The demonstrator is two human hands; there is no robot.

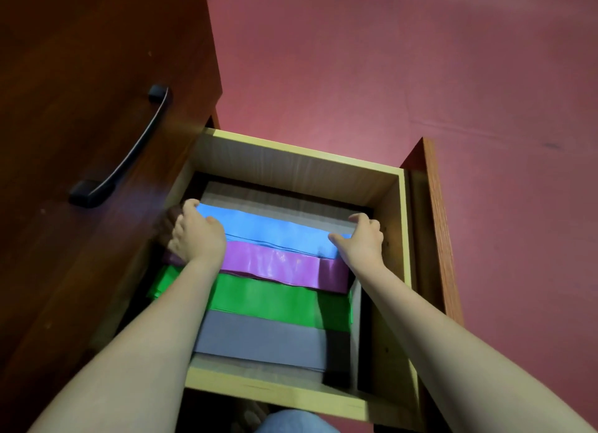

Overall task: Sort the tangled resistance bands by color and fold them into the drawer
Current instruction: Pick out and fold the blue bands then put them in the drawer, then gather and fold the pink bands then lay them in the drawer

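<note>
Denim over a knee [291,423] fills the bottom edge of the view, and two bare forearms reach from there forward and down into the open drawer [284,395].

The left hand [197,235] grips the left end of the blue band [268,229]. Its fingers are curled over the band's far edge and its thumb lies on top. The right hand [359,238] holds the right end the same way, with the thumb pressed on the blue surface and the fingers hooked round the end. Both wrists are bent down, and the band is stretched flat between the hands.

Four folded bands lie in the drawer as parallel strips running side to side:
- The blue band is farthest from the drawer's near wall, and bare drawer bottom shows between it and the far wall.
- The purple band [281,264] lies just beside it and touches its near edge.
- The green band [268,296] comes next, partly under the left forearm.
- The grey band [262,339] lies closest to the near wall.

The drawer's reddish wooden front [433,222] stands along its right side. A dark wooden cabinet [81,60] with a black handle [129,148] rises on the left. Red carpet [404,60] spreads beyond the far wall.
</note>
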